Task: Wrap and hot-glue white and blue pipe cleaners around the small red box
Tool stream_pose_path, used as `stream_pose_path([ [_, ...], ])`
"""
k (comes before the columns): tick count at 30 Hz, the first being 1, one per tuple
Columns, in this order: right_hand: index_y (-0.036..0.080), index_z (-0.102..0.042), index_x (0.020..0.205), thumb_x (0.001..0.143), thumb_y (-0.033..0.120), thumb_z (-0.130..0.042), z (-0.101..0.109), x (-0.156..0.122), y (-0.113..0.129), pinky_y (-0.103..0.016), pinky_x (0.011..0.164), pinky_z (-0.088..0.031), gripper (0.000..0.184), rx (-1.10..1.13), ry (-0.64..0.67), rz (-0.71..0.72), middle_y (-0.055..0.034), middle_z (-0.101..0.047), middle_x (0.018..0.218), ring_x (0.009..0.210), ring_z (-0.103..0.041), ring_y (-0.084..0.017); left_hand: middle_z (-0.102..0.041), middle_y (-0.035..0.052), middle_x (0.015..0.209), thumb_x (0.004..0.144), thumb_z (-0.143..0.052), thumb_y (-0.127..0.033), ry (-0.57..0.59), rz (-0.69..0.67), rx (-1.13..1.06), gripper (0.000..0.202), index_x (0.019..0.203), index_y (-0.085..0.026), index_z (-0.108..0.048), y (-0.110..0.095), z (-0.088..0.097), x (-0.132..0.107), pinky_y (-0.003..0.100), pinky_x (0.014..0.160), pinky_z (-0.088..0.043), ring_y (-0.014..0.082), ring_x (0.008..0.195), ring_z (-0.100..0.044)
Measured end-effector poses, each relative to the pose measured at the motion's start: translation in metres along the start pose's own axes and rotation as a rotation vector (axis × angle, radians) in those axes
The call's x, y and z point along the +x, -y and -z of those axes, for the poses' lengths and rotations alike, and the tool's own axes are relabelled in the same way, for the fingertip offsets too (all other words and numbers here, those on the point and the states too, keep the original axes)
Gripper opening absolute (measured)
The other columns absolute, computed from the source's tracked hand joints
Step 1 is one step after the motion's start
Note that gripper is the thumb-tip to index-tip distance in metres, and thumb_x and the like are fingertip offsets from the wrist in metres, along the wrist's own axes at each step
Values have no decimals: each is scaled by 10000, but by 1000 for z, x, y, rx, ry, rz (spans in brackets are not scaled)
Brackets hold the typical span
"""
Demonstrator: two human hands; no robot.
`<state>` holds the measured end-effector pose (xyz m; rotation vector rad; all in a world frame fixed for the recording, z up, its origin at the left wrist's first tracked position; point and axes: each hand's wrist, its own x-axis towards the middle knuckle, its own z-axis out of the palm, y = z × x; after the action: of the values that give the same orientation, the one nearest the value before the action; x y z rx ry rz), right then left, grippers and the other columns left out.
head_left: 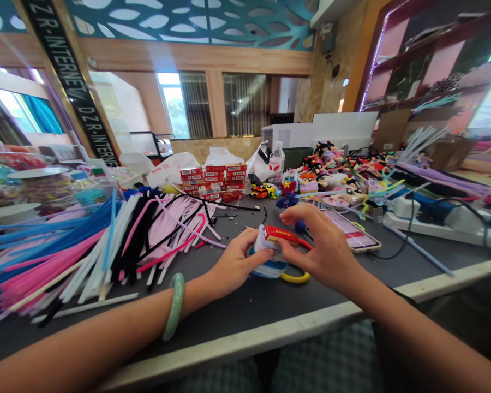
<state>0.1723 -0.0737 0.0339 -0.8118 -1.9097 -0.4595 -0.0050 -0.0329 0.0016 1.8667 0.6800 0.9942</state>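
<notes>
My left hand (235, 265) is closed around a fuzzy white and blue piece (265, 261) held just above the dark table (237, 311). A pale green bangle (175, 304) sits on that wrist. My right hand (325, 248) pinches a small red box (284, 236) and presses it against the top of the fuzzy piece. A yellow ring (297, 278) lies on the table right under both hands. A phone (352, 232) with a lit screen lies just behind my right hand.
Several pipe cleaners (85, 245) in pink, blue, white and black are spread over the left of the table. Stacked red boxes (213, 180), a water bottle (276, 158), small craft figures (331, 169) and a white power strip (433, 224) with cables crowd the back and right.
</notes>
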Motion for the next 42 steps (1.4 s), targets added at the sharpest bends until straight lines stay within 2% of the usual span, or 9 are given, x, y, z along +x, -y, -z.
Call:
stream_pose_path([
  [4,243,-459,1058,762,161,-589,-1,-2,-2,-252,590,-541,334,194,38,-136,-3,-629,885,631,-634,-119,-580,34,851,783,-619,-398,-6,3,11,291,955,-164,-618,-1,0,1,306,772,-437,183,828,-527],
  [8,263,-425,1100,768,162,-588,-2,-3,-3,-255,614,-569,384,342,50,-217,26,-642,824,676,-674,-128,-559,23,823,774,-625,-390,-48,-28,53,263,903,-161,-615,-1,1,1,304,773,-430,188,843,-518],
  [14,262,-418,1118,775,145,-571,-1,-4,-4,-268,669,-587,393,410,58,-256,25,-670,809,711,-703,-140,-569,30,858,793,-606,-393,-64,-57,112,269,938,-167,-621,-2,1,0,311,788,-422,203,887,-519],
  [18,269,-406,1151,808,119,-520,-1,-5,-7,-251,657,-589,391,433,18,-239,32,-673,790,704,-707,-131,-550,31,881,781,-625,-358,-63,-76,154,239,923,-166,-631,-6,1,-2,316,818,-405,202,894,-513],
  [24,264,-428,1178,801,165,-579,-2,-7,-8,-288,704,-582,418,313,108,-129,-7,-695,894,789,-706,-159,-547,28,903,800,-603,-346,-95,-93,193,229,945,-171,-633,-5,1,-2,316,829,-394,197,894,-508],
  [28,265,-464,1174,813,145,-567,-3,-8,-10,-303,733,-574,394,265,115,-66,-27,-696,958,830,-698,-165,-556,24,902,798,-603,-356,-102,-74,224,233,945,-179,-634,-6,1,-2,312,819,-404,193,871,-503],
  [36,274,-455,1186,801,115,-580,-1,-6,-9,-301,729,-576,434,182,155,-16,-44,-682,1065,869,-693,-175,-543,18,848,792,-605,-371,-100,-86,226,220,880,-171,-630,-5,2,-2,313,795,-396,192,838,-510],
  [42,273,-428,1191,805,103,-577,-1,-5,-7,-308,722,-579,447,168,179,-28,-44,-686,1047,848,-697,-172,-553,26,882,805,-596,-397,-86,-113,222,253,935,-184,-637,-2,3,-2,315,800,-397,199,864,-514],
])
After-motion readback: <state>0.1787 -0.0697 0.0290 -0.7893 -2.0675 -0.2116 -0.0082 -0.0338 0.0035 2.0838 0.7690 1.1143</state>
